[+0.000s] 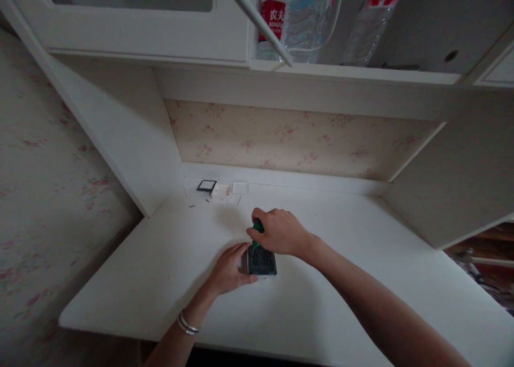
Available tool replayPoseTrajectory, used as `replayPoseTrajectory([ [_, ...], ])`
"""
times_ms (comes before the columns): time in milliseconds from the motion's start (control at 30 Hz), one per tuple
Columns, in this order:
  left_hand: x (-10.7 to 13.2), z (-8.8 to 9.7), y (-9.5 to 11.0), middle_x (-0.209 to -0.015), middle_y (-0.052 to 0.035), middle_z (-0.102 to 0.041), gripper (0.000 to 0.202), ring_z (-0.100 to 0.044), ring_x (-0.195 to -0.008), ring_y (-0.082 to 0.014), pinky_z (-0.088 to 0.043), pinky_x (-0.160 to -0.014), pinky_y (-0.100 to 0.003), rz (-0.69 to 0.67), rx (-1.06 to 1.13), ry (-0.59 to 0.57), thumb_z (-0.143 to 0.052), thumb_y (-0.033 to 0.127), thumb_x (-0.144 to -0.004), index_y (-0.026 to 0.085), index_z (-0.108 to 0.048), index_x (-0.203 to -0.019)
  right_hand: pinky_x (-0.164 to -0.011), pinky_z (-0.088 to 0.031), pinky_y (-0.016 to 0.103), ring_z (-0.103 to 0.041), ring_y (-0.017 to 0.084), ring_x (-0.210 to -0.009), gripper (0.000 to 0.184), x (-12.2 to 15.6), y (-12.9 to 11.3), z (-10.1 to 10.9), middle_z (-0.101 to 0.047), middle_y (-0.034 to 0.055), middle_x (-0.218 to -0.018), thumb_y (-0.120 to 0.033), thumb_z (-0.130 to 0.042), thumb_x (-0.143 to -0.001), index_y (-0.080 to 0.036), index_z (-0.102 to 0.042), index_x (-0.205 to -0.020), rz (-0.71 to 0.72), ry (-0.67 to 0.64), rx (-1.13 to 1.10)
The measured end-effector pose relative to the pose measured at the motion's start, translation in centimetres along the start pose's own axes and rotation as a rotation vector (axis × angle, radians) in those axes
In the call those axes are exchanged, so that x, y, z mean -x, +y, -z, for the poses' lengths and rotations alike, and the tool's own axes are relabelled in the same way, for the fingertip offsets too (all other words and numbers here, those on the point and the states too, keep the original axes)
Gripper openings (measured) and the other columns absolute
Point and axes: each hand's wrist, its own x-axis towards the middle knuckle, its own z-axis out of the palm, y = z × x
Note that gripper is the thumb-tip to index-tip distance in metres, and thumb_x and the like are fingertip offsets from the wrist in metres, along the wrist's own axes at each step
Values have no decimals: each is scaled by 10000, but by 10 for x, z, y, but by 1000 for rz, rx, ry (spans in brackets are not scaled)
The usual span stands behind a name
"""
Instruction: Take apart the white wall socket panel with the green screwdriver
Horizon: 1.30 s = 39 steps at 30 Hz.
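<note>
The box (262,263) is set on the white table (345,308), well in from the front edge, with its dark face (263,256) turned up. Its left side is clasped by the left hand (229,269): the far edge is covered by the fingers and the near edge is braced by the thumb, so the hand is spread about as wide as the box. By the right hand (281,231), the green tool (257,226) is gripped between curled fingers and thumb, with little gap left around it. The tool is pointed down at the far left corner of the dark face; whether its tip is seated there cannot be made out.

The step in hand is judged to be the turning of the tool at that corner, with 1 hand used to steady and 1 to work. Which way it is turned cannot be told. For the next move, the tool seems to need to be held upright and pressed lightly, with the box braced against twisting. If the tool is tilted, contact may be lost.

Near the back of the table, left of the box, a black-rimmed plate (206,185), a white tray (219,195) and a pale panel (240,187) are laid out, with 2 dark bits (191,206) nearby.
</note>
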Motion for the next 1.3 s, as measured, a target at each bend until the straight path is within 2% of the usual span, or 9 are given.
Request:
replayPoseTrajectory([
  [133, 0, 0, 1, -1382, -91, -523, 882, -494, -1240, -338, -378, -1053, -472, 7, 10, -8, -823, 426, -577, 251, -454, -1359, -650, -400, 312, -652, 243, -832, 267, 2, 5, 6, -693, 64, -1017, -351, -518, -858, -258, -557, -1105, 133, -36, -75],
  [300, -1, 1, 3, -1351, -75, -552, 849, -515, -1217, -325, -386, -1045, -450, -9, 15, 4, -825, 383, -579, 256, -468, -1339, -672, -422, 381, -658, 318, -800, 510, 0, -2, -1, -699, 154, -875, -630, -385, -900, -187, -613, -1010, -11, 18, 46],
  [533, -2, 1, 4, -1358, -81, -543, 860, -502, -1227, -338, -379, -1049, -465, 7, 14, -18, -837, 388, -562, 255, -477, -1332, -655, -422, 327, -662, 267, -843, 340, 3, 3, 2, -694, 85, -1028, -327, -506, -848, -217, -521, -1168, 145, 25, -34],
  [700, -1, 2, 3, -1364, -76, -542, 846, -503, -1225, -347, -376, -1049, -482, 12, 24, -14, -823, 408, -582, 270, -469, -1338, -667, -423, 384, -660, 324, -819, 475, 1, 1, 3, -698, 159, -904, -588, -393, -908, -176, -601, -1017, 41, 14, 33],
  [800, 0, -1, -1, -1390, -86, -516, 889, -478, -1252, -353, -361, -1066, -490, 19, 11, -12, -824, 434, -573, 267, -447, -1361, -668, -422, 383, -663, 310, -804, 360, -2, 1, 3, -699, 151, -878, -464, -403, -928, -178, -590, -1045, 13, 1, 54],
  [900, 0, -2, -3, -1402, -104, -502, 914, -471, -1261, -356, -360, -1069, -491, 10, 0, -17, -827, 449, -568, 247, -438, -1370, -649, -425, 340, -658, 271, -830, 323, -1, 4, 6, -683, 90, -1026, -317, -520, -834, -223, -530, -1143, 151, -5, -7],
  [1100, -1, 1, 0, -1375, -95, -531, 883, -498, -1238, -345, -381, -1054, -480, -6, 22, -16, -818, 426, -583, 253, -441, -1362, -682, -423, 335, -642, 263, -850, 291, -4, 6, 2, -662, 93, -1013, -453, -475, -904, -208, -549, -1042, 104, 3, -18],
  [1200, -1, 1, -1, -1387, -94, -522, 882, -490, -1247, -348, -372, -1063, -483, 21, 18, -8, -823, 402, -572, 253, -455, -1360, -693, -405, 294, -633, 215, -859, 164, -6, 8, -4, -653, 72, -1020, -274, -493, -890, -198, -551, -1023, 118, 28, -90],
  [1300, -1, 1, -1, -1373, -95, -535, 863, -503, -1234, -337, -382, -1055, -471, 18, 25, -9, -820, 420, -577, 243, -470, -1345, -669, -391, 266, -623, 186, -847, 256, -5, 10, -7, -633, 37, -1079, -226, -577, -809, -216, -543, -1063, 182, 45, -191],
])
